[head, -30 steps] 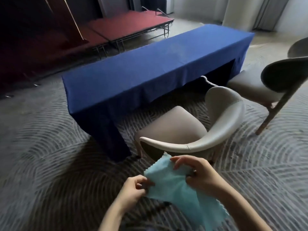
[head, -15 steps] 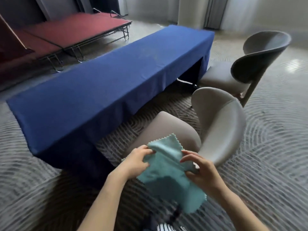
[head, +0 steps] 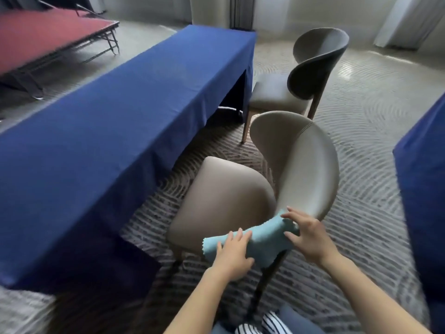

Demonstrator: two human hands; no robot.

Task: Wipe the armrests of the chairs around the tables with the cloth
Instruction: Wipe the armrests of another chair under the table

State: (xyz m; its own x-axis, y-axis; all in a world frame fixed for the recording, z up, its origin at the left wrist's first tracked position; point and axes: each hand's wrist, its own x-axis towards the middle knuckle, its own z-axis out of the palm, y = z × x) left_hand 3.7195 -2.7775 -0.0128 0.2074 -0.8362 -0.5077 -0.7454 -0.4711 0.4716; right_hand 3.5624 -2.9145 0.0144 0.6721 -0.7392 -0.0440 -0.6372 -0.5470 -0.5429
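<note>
Platform point(head: 48, 30) with a red top on metal legs stands at the far left, on bare floor. Next to it a long table point(head: 120, 116) under a blue cover runs from the near left toward the back of the room. A beige chair point(head: 224, 196) sits beside the table on patterned carpet point(head: 375, 213), its seat turned toward the blue cover and its curved back sweeping round to the near side.

The cloth point(head: 265, 237), pale teal with a zigzag edge, is draped over the near end of that curved back, where it serves as the armrest, just above a dark chair leg. The left hand point(head: 232, 254) lies flat on the cloth's left part, fingers straight and released, pressing it down. The right hand point(head: 310, 239) holds the cloth's right end against the armrest, fingers point(head: 292, 214) over the top and thumb beneath, grasping it.

Behind the beige chair, a darker grey chair point(head: 315, 66) stands at the table's far end. At the right edge hangs the blue cover of a second table point(head: 423, 189), well apart from both chairs. Striped clothing point(head: 269, 324) shows at the bottom.
</note>
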